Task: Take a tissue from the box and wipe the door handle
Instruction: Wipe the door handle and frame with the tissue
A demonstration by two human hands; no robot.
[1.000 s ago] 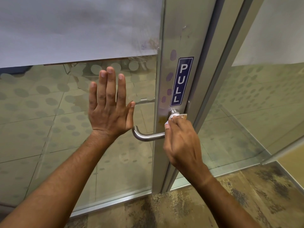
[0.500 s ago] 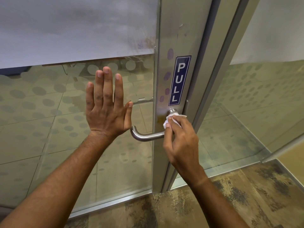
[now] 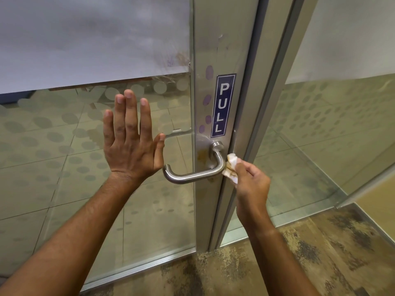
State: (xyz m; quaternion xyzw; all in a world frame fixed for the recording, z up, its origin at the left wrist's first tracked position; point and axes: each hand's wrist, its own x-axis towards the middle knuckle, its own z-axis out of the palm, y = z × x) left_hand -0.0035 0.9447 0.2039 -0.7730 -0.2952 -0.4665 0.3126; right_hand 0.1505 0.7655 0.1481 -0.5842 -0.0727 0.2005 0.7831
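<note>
A brushed steel lever door handle (image 3: 192, 176) juts from the metal door stile below a blue PULL sign (image 3: 223, 105). My right hand (image 3: 252, 184) is closed on a crumpled white tissue (image 3: 231, 167) with brownish stains, held just right of the handle's bend, touching or nearly touching it. Flat on the glass pane lies my left hand (image 3: 132, 144), fingers spread, left of the handle's free end. An orange-brown smear (image 3: 202, 155) marks the stile beside the handle base. No tissue box is in view.
The glass door (image 3: 85, 167) carries a frosted dot pattern and a frosted band at the top. A second glass panel (image 3: 331, 135) stands at the right. Mottled brown carpet (image 3: 277, 263) covers the floor in front.
My right hand with the tissue has slid down and to the right, off the handle's base to beside its bend, uncovering the base. The left hand stays flat on the glass.
</note>
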